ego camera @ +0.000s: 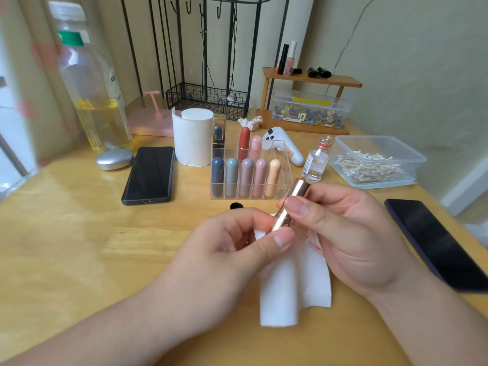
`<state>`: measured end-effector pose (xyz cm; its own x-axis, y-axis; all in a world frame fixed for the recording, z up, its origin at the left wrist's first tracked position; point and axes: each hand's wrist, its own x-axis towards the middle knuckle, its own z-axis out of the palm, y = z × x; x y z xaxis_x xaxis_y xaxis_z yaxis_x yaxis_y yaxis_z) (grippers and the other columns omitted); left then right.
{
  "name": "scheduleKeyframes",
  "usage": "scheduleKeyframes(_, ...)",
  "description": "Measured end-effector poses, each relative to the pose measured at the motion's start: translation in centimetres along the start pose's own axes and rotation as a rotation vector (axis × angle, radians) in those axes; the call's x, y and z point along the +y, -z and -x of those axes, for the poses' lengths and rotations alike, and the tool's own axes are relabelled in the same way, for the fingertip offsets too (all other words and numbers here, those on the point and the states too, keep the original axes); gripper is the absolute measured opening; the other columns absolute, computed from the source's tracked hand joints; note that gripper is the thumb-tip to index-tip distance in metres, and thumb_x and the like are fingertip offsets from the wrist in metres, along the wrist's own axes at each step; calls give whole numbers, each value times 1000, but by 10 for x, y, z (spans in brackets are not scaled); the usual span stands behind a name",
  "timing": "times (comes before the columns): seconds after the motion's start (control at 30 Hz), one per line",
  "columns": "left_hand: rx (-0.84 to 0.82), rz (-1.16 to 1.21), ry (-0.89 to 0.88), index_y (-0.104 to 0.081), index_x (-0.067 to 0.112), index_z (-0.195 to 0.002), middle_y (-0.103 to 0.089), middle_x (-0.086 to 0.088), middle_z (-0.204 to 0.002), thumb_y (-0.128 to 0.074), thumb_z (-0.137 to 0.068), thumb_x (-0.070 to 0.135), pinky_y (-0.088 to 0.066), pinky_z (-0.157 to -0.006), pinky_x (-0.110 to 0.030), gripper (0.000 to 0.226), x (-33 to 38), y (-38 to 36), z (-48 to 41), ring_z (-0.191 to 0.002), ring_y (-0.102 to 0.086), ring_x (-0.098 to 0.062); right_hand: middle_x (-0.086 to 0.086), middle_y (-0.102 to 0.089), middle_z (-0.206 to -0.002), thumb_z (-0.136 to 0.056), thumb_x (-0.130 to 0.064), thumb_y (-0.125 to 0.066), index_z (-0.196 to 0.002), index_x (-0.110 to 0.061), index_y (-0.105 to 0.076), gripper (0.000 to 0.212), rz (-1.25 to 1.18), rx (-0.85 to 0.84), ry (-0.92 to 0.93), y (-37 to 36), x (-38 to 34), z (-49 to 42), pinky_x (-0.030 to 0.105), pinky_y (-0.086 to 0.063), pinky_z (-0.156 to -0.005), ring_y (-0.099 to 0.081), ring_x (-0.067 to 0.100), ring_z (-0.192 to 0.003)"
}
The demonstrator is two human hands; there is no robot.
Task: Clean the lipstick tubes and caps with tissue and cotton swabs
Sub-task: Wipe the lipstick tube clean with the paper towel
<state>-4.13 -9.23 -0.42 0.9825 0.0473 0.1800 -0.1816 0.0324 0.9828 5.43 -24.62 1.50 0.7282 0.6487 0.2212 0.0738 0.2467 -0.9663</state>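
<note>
A rose-gold lipstick tube is tilted above the wooden table, its upper end pointing away from me. My right hand grips its middle between thumb and fingers. My left hand pinches a white tissue against the tube's lower end; the tissue hangs down and shows pink smears near the tube. A small black cap lies on the table behind my left hand. A clear acrylic organizer holds several coloured lipsticks. Cotton swabs fill a clear plastic box at the right.
A tissue roll, a black phone, a silver oval case and a large oil bottle stand at the left. A small glass bottle, a white device and a second dark phone are at the right.
</note>
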Motion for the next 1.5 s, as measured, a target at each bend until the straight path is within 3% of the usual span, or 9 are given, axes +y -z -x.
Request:
scheduleKeyframes(0.1, -98, 158, 30, -71, 18, -76, -53, 3, -64, -59, -91, 29, -39, -60, -16, 22, 4, -2, 1, -60, -45, -9, 14, -65, -75, -76, -25, -72, -80, 7, -67, 33, 3, -5, 20, 0, -1, 1, 25, -49, -70, -59, 21, -74)
scheduleKeyframes(0.33, 80, -6, 7, -71, 12, -87, -63, -2, -67, -86, -68, 38, -45, -64, -40, 36, 3, -3, 0, -64, -50, -20, 36, -57, -76, -79, -33, -79, -79, -3, -73, 30, 65, 6, 56, 1, 2, 2, 51, -40, -69, -52, 48, -66)
scheduleKeyframes(0.43, 101, 49, 23, -70, 10, -81, -66, 3, -64, -86, -72, 30, -45, -58, -27, 27, 5, -5, -1, -60, -55, -13, 43, -48, -75, -75, -42, -82, -81, 0, -71, 43, 71, 31, 48, 3, 5, 1, 58, -34, -66, -44, 52, -64)
scheduleKeyframes(0.67, -4, 85, -39, -67, 17, -72, -59, 3, -60, -66, -86, 27, -41, -58, -19, 17, 2, -1, -1, -57, -50, -9, 16, -68, -85, -79, -38, -77, -86, 0, -73, 39, 33, -44, 63, 4, 8, -1, 31, -49, -82, -60, 25, -85)
scheduleKeyframes(0.8, 164, 144, -171, -72, 11, -70, -58, -5, -60, -76, -77, 24, -37, -49, -12, 15, 9, 12, -4, -50, -46, -6, 18, -70, -99, -80, -56, -71, -100, -6, -76, 54, -2, -1, 104, 5, 16, -4, 43, -45, -88, -60, 31, -95)
scheduleKeyframes(0.93, 349, 196, -298, -67, 6, -67, -58, 2, -53, -64, -69, 16, -40, -46, -11, 11, 20, 33, -11, -45, -51, -5, -6, -67, -113, -78, -45, -71, -119, -23, -66, 47, 511, 82, 126, -1, 37, -12, 27, -46, -93, -60, 10, -112)
scheduleKeyframes(1.17, -416, -45, 100, -63, -12, -73, -57, -22, -64, -75, -74, 43, -43, -65, -33, 56, 31, 127, -24, -64, -50, -33, -18, -57, -129, -81, -29, -80, -139, -32, -51, 65, 884, 13, 31, -13, 63, -26, 12, -34, -98, -47, -2, -126)
scheduleKeyframes(1.33, -272, 19, 100, -65, -5, -71, -44, -24, -63, -82, -65, 46, -38, -55, -28, 54, 15, 115, -24, -59, -42, -26, -12, -60, -134, -81, -22, -81, -146, -30, -44, 75, 779, 28, -76, -15, 66, -31, 18, -37, -107, -51, -5, -125)
scheduleKeyframes(1.5, -234, 142, 104, -64, -5, -73, -35, -6, -46, -90, -64, 38, -24, -42, -19, 50, -3, 101, -32, -41, -32, -10, -6, -68, -115, -80, 11, -72, -124, -20, -63, 55, 595, 18, -138, -20, 64, -33, 19, -52, -91, -63, -9, -102)
